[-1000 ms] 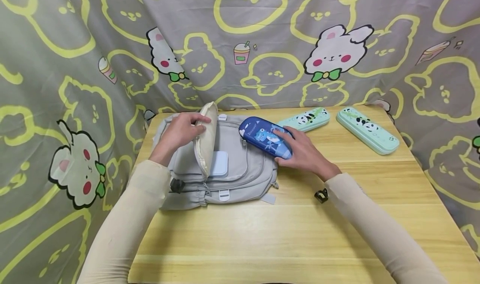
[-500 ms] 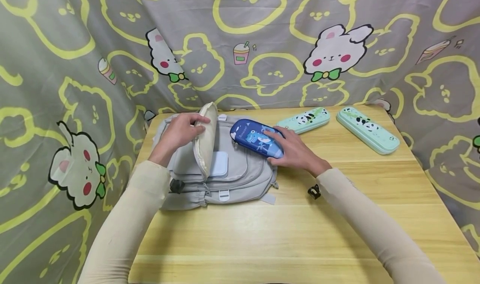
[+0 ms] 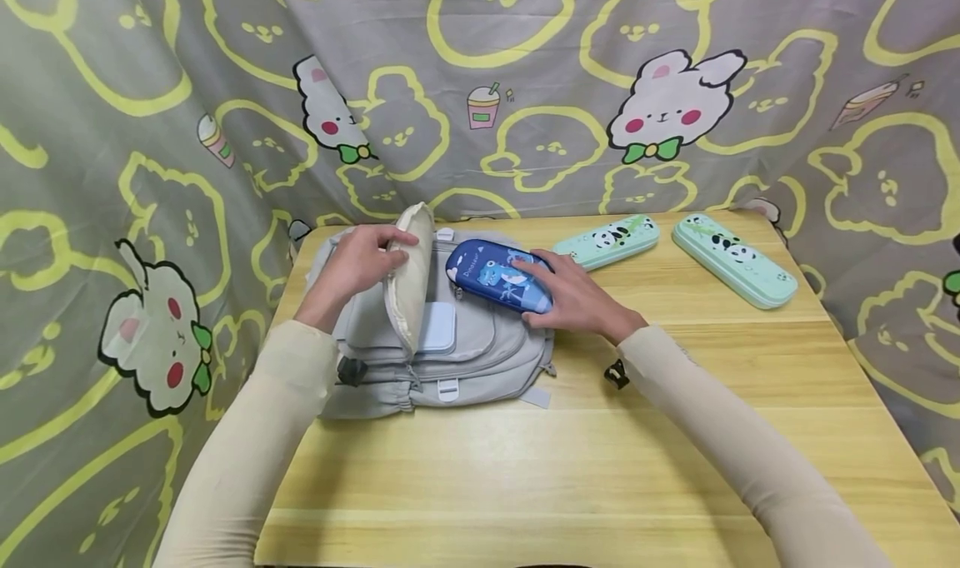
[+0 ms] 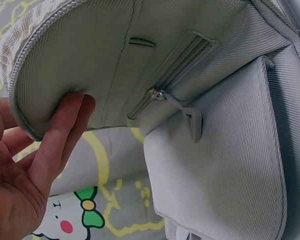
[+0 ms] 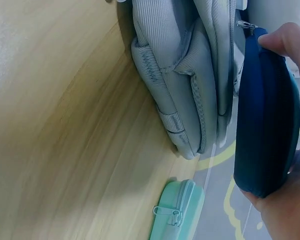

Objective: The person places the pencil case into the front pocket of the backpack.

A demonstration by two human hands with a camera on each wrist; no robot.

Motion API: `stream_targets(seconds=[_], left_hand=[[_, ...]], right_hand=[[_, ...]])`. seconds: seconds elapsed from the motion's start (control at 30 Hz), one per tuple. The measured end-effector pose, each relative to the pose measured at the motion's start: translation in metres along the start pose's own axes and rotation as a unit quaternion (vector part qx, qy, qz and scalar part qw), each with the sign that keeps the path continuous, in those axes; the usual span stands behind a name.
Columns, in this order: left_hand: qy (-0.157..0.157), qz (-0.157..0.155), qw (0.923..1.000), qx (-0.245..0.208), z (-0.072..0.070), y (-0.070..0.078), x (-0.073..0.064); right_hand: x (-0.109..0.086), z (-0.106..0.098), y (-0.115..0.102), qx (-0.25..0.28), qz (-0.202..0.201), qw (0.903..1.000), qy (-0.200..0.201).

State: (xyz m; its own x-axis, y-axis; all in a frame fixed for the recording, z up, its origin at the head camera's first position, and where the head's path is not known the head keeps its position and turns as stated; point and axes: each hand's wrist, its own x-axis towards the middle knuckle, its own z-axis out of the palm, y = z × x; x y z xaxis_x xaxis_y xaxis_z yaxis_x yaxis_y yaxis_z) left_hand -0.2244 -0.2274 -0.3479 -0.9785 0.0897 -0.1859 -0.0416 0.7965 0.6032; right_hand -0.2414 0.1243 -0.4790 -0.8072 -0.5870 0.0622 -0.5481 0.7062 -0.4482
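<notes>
A grey backpack [image 3: 480, 385] lies on the wooden table, its front pocket flap [image 3: 411, 285] raised. My left hand [image 3: 366, 260] pinches the edge of that flap; in the left wrist view the zip-lined flap [image 4: 65, 55] sits between thumb and fingers. My right hand [image 3: 577, 297] grips a dark blue pencil case [image 3: 495, 272] with a dinosaur picture, over the right part of the backpack. From the right wrist view the pencil case [image 5: 262, 120] shows side-on, thumb at one end. A pale blue flat item [image 3: 437, 328] shows at the pocket, partly behind the flap.
Two mint-green panda pencil cases lie at the back right of the table [image 3: 600, 468]: one [image 3: 607, 241] just beyond my right hand, the other [image 3: 735, 260] farther right. A patterned curtain [image 3: 540, 77] hangs behind and at both sides.
My right hand has carried the blue pencil case leftward over the backpack, closer to the raised flap. The left hand keeps the flap up in nearly the same spot.
</notes>
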Motion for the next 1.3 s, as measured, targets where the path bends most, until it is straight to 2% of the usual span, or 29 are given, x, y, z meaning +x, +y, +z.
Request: stream_targets(seconds=[0.23,0.4,0.77,1.3], left_hand=[[0.004,0.006,1.0,0.004,0.001,-0.002,0.002],[0.006,0.009,0.9999,0.002,0.0,-0.002,0.002],[0.002,-0.002,1.0,-0.005,0.001,0.0,0.001],[0.003,0.001,1.0,-0.009,0.001,-0.001,0.001]], right_hand=[[0.008,0.003,-0.002,0.007,-0.008,0.9999,-0.013],[0.013,0.004,-0.003,-0.006,-0.02,0.9997,-0.014],[0.024,0.004,-0.007,-0.019,-0.026,0.9989,-0.034],[0.041,0.009,-0.012,-0.025,-0.048,0.9972,-0.052]])
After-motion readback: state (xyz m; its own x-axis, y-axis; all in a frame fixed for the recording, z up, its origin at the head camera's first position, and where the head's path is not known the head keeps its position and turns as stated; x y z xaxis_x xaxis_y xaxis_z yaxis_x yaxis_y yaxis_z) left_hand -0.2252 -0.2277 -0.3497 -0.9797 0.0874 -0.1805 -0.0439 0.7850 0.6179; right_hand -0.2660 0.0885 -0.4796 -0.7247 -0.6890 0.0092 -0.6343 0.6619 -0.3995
